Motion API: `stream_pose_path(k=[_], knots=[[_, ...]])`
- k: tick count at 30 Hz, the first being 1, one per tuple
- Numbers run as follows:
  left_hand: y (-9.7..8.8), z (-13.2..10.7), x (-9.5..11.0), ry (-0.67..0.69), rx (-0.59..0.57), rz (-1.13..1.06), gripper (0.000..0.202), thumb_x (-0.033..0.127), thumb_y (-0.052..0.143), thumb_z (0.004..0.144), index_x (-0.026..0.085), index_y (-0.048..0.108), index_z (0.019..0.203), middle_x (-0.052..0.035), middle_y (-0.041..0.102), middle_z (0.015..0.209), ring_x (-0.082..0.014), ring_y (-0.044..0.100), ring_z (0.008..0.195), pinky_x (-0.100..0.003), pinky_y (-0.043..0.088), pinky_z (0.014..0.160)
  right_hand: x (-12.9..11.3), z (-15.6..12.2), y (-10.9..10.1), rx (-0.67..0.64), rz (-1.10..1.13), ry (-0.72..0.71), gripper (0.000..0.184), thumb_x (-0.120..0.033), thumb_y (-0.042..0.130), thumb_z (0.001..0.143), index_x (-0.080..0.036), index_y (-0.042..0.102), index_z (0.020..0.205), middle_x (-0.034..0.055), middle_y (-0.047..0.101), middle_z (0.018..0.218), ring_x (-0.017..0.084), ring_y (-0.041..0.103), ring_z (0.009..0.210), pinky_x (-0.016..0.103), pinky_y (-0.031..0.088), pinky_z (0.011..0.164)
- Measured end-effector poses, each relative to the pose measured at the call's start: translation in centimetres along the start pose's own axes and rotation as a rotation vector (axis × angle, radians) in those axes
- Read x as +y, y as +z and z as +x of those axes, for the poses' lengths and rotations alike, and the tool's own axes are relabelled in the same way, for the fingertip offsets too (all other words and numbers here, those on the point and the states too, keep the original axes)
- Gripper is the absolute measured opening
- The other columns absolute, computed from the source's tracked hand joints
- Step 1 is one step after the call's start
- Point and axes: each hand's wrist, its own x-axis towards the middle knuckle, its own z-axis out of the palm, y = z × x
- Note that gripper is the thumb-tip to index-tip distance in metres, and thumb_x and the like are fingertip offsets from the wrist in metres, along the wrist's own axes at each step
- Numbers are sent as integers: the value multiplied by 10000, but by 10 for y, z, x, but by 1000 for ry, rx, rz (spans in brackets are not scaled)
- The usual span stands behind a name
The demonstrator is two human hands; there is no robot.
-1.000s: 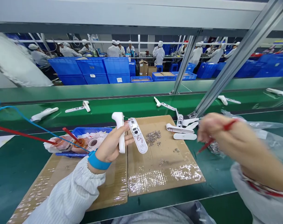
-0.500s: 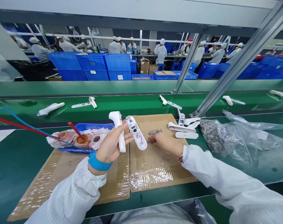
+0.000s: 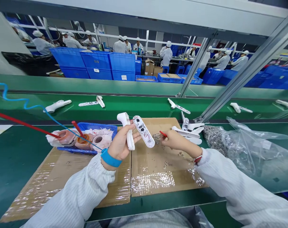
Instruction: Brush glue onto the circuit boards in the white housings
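My left hand [image 3: 121, 141] holds a white handle-shaped plastic housing [image 3: 130, 139], its fingers closed around it. Beside that, on the same fingers, rests the long oval half of the housing [image 3: 144, 131], its circuit board and red wires facing up. My right hand [image 3: 173, 140] pinches a thin red stick-like tool [image 3: 163, 134]; the tool's lower end is hidden by the fingers. Just left of that hand, a pile of small metal parts [image 3: 156, 138] lies on the cardboard [image 3: 153, 164]. A few loose metal bits [image 3: 167, 164] are scattered nearer me.
A blue tray [image 3: 87, 151] with wrapped orange-brown bottles stands at left, red sticks and a blue coiled cord above it. More white housings [image 3: 187, 135] lie at right, beside a clear bag of metal parts [image 3: 216, 139]. The green conveyor [image 3: 134, 106] carries several housings; a metal post [image 3: 243, 69] slants at right.
My right hand has shifted right and slightly up from the metal pile, and the red tool now points more upward. My left hand still holds the housing. The whole view has shifted slightly.
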Motion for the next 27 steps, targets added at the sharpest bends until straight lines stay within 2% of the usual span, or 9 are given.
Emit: stream_pose_path(k=[5, 9, 13, 15, 17, 19, 21, 24, 27], knots=[[-1, 11, -4, -5, 30, -41, 341, 191, 583, 789, 168, 553, 1128, -106, 587, 1244, -244, 631, 1040, -425, 478, 957, 19, 5, 9, 13, -46, 28, 122, -104, 510, 779, -174, 593, 723, 11, 607, 642, 113, 507, 545, 224, 294, 510], [-4, 12, 0, 39, 62, -40, 314, 175, 566, 794, 160, 550, 1108, -106, 581, 1253, -247, 638, 1025, -418, 498, 931, 35, 14, 23, 35, -117, 94, 85, -189, 570, 813, -132, 633, 804, 78, 622, 719, 164, 549, 625, 255, 329, 554], [-4, 11, 1, 46, 80, -42, 321, 176, 573, 788, 170, 551, 1109, -99, 599, 1216, -242, 647, 1005, -417, 511, 912, 35, 28, 32, 15, -115, 20, 336, -340, 664, 795, -141, 589, 1056, 79, 617, 962, 175, 566, 791, 263, 397, 652], [-3, 11, 0, 39, 87, -38, 333, 176, 580, 784, 173, 548, 1116, -100, 605, 1198, -243, 650, 1000, -421, 514, 908, 31, 33, 34, -20, -101, -42, 256, -306, 651, 805, -176, 599, 1020, 54, 620, 968, 160, 565, 790, 242, 385, 641], [-4, 10, -1, 29, 85, -30, 337, 177, 588, 780, 172, 545, 1114, -105, 608, 1188, -252, 647, 1005, -431, 515, 904, 28, 35, 35, -80, -89, -95, 107, -266, 653, 796, -191, 621, 864, 19, 632, 858, 139, 562, 723, 223, 360, 593], [-5, 10, -1, 25, 83, -20, 333, 177, 592, 777, 171, 545, 1106, -107, 611, 1183, -260, 644, 1012, -437, 516, 902, 28, 35, 33, -132, -79, -124, 102, -269, 664, 793, -186, 612, 764, -3, 620, 755, 121, 546, 650, 216, 358, 565], [-7, 10, -1, 28, 90, -13, 323, 175, 590, 776, 171, 550, 1096, -106, 616, 1172, -262, 645, 1011, -434, 518, 899, 32, 33, 27, -136, -81, -116, 142, -297, 645, 828, -169, 609, 782, -5, 609, 742, 116, 542, 635, 227, 402, 593], [-10, 11, 0, 38, 83, -7, 315, 175, 594, 770, 171, 561, 1083, -102, 620, 1166, -263, 640, 1021, -426, 516, 904, 41, 28, 12, -64, -99, -57, 195, -319, 562, 906, -133, 601, 862, 13, 604, 806, 131, 564, 702, 296, 468, 697], [-9, 12, -1, 31, 78, 3, 318, 183, 602, 768, 171, 556, 1083, -108, 605, 1201, -279, 626, 1050, -430, 510, 911, 50, 23, -1, -11, -90, -39, 145, -236, 515, 923, -129, 610, 902, 35, 632, 863, 148, 589, 779, 294, 457, 747]])
